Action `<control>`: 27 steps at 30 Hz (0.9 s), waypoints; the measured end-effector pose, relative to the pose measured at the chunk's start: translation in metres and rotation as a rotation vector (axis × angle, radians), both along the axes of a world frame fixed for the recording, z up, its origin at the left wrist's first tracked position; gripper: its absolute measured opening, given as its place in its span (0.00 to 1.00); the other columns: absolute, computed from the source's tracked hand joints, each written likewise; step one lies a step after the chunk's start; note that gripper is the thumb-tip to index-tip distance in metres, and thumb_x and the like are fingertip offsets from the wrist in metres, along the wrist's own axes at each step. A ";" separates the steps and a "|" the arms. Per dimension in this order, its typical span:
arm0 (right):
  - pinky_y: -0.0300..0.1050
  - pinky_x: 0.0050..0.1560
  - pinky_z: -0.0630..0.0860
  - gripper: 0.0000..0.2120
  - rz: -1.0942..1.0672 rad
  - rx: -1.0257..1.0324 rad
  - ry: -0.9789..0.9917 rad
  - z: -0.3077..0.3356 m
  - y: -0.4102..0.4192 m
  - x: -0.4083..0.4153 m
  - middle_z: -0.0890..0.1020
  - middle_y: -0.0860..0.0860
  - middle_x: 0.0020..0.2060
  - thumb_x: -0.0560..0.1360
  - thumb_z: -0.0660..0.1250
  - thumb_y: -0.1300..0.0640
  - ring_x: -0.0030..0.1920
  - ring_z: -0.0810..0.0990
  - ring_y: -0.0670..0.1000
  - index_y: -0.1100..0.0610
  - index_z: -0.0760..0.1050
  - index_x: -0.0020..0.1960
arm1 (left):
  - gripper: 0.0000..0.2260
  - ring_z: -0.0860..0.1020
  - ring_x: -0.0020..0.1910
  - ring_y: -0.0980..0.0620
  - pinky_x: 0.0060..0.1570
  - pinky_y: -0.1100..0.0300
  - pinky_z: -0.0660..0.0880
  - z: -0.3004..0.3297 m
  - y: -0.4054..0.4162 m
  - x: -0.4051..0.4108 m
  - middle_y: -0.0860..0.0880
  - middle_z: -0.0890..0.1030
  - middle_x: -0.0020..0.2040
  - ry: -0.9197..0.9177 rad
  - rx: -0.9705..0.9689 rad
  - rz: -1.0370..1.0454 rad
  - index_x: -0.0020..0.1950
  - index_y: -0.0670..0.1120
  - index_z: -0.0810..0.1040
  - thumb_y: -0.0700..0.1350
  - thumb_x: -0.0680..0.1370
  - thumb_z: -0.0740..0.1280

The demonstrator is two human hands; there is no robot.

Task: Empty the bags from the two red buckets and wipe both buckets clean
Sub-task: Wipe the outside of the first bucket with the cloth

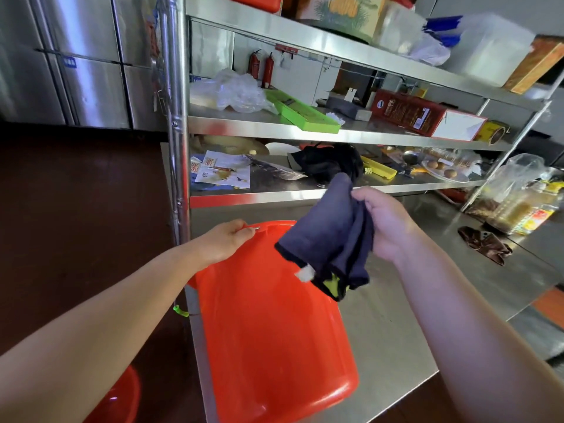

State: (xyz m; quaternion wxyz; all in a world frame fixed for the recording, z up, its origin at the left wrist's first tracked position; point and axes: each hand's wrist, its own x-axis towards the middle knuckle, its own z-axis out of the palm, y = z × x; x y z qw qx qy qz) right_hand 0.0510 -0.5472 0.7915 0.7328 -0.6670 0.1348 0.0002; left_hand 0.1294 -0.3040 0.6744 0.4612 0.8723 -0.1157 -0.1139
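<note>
Two buckets: red bucket on steel counter; another red one, perhaps a bucket, below.
Left hand: grips bucket's rim.
Right hand: clutches dark cloth.

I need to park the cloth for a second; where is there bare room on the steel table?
Bare steel lies right of the red bucket, between it and the brown cloth. The far right corner by the bagged bottles is crowded.

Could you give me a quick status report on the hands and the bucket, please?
Left hand grips red bucket at rim, bucket tipped on steel counter. Right hand holds dark cloth above it. Nothing blocking.
</note>
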 end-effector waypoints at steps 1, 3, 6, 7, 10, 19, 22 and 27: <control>0.44 0.39 0.73 0.06 0.042 -0.067 0.037 -0.001 0.006 0.005 0.79 0.55 0.32 0.72 0.65 0.55 0.35 0.79 0.53 0.57 0.76 0.38 | 0.10 0.74 0.53 0.51 0.52 0.56 0.67 0.000 0.000 0.000 0.52 0.77 0.52 0.006 -0.007 -0.003 0.54 0.54 0.74 0.57 0.80 0.58; 0.44 0.37 0.69 0.09 0.167 -0.359 0.040 -0.012 0.019 0.015 0.75 0.51 0.29 0.72 0.65 0.57 0.32 0.74 0.50 0.53 0.74 0.33 | 0.09 0.75 0.50 0.52 0.50 0.57 0.69 0.000 -0.001 0.000 0.52 0.77 0.49 0.007 -0.034 -0.006 0.50 0.53 0.75 0.55 0.80 0.59; 0.40 0.45 0.71 0.09 0.462 -0.877 -0.094 -0.045 0.037 0.027 0.79 0.43 0.36 0.74 0.65 0.59 0.40 0.76 0.44 0.49 0.80 0.39 | 0.08 0.76 0.50 0.49 0.50 0.56 0.70 0.000 -0.003 -0.001 0.49 0.79 0.48 -0.020 -0.049 0.018 0.48 0.52 0.76 0.53 0.80 0.59; 0.39 0.51 0.72 0.07 0.493 -0.994 -0.141 -0.057 0.038 0.030 0.81 0.43 0.43 0.75 0.65 0.59 0.45 0.77 0.44 0.50 0.81 0.46 | 0.08 0.76 0.51 0.49 0.49 0.57 0.69 0.000 -0.003 -0.002 0.49 0.79 0.48 -0.032 -0.037 0.031 0.48 0.52 0.76 0.53 0.80 0.59; 0.40 0.59 0.70 0.11 0.383 -1.054 -0.248 -0.076 0.026 0.027 0.79 0.46 0.55 0.74 0.68 0.55 0.56 0.76 0.44 0.50 0.78 0.56 | 0.08 0.75 0.49 0.49 0.49 0.58 0.68 0.000 -0.001 -0.003 0.48 0.78 0.47 -0.043 -0.043 0.036 0.48 0.51 0.75 0.52 0.80 0.59; 0.43 0.48 0.74 0.29 0.397 -0.965 -0.091 -0.091 -0.007 0.013 0.73 0.42 0.51 0.58 0.69 0.50 0.51 0.75 0.48 0.42 0.65 0.57 | 0.08 0.76 0.46 0.50 0.46 0.59 0.69 0.000 0.001 -0.004 0.48 0.78 0.44 -0.052 -0.064 0.025 0.48 0.50 0.76 0.50 0.81 0.60; 0.47 0.47 0.77 0.16 0.184 -1.117 -0.141 -0.075 -0.015 0.023 0.81 0.45 0.45 0.65 0.68 0.55 0.45 0.80 0.51 0.45 0.73 0.52 | 0.09 0.76 0.48 0.48 0.47 0.58 0.70 0.001 -0.001 -0.005 0.48 0.79 0.45 -0.059 -0.029 0.021 0.48 0.51 0.76 0.52 0.81 0.59; 0.47 0.37 0.73 0.02 -0.039 -1.715 -0.884 -0.078 0.006 0.010 0.79 0.52 0.34 0.69 0.67 0.60 0.37 0.77 0.58 0.57 0.78 0.38 | 0.11 0.77 0.52 0.46 0.55 0.53 0.71 0.001 -0.003 -0.003 0.46 0.80 0.49 -0.076 0.006 0.018 0.52 0.48 0.76 0.53 0.81 0.58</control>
